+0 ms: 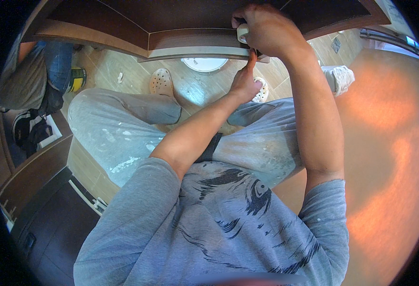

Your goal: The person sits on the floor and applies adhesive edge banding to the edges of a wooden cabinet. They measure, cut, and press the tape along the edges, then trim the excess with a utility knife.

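Note:
In the head view, my right hand (271,31) is closed around a small roll of white tape (242,34) at the dark brown wooden panel (190,38). A pale strip (195,51) runs along the panel's near edge. Below the right hand, my left hand (245,85) has its index finger stretched up, its tip against the strip's right end. The left hand's other fingers are curled in, and nothing shows in them. The far side of the right hand's grip is hidden.
Beige clogs (161,83) are on my feet on the tiled floor. A round white lid-like object (204,64) lies under the panel. At the left are another person's legs (57,66) and a black-and-yellow bucket (77,79). A white wrapped bundle (339,79) stands at the right.

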Motion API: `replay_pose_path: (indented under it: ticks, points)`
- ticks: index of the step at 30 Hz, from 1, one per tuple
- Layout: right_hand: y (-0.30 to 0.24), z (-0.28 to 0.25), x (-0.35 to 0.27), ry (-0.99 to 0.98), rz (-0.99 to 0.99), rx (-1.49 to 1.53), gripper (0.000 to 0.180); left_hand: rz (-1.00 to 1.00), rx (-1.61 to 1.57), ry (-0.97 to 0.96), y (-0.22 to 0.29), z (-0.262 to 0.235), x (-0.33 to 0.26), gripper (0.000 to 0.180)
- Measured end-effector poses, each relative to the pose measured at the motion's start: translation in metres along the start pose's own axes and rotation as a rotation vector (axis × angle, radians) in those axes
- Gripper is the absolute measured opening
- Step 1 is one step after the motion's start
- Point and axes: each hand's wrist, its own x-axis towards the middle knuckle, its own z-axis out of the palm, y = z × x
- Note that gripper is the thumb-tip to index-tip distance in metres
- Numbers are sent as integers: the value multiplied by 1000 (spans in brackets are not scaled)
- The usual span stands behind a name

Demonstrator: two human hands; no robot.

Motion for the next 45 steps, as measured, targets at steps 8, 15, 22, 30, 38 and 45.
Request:
replay_pose_path:
  ticks: [8,15,22,30,38,45]
  points:
    - [5,13,6,17,-22,93,45,62,-449,25,-25,8,11,93]
    - [10,17,11,-41,-13,65,44,46,-431,126,-41,-43,8,86]
    - [11,16,9,-13,-24,86,37,-5,270,-50,-14,-17,9,77]
    - [14,28,14,-81,-18,199,40,-137,-517,118,-27,-91,14,89]
    - [7,35,22,-51,-102,214,52,116,-76,-25,32,-154,24,54]
    - [-12,53,-51,426,41,605,33,157,35,37,4,-152,26,30]
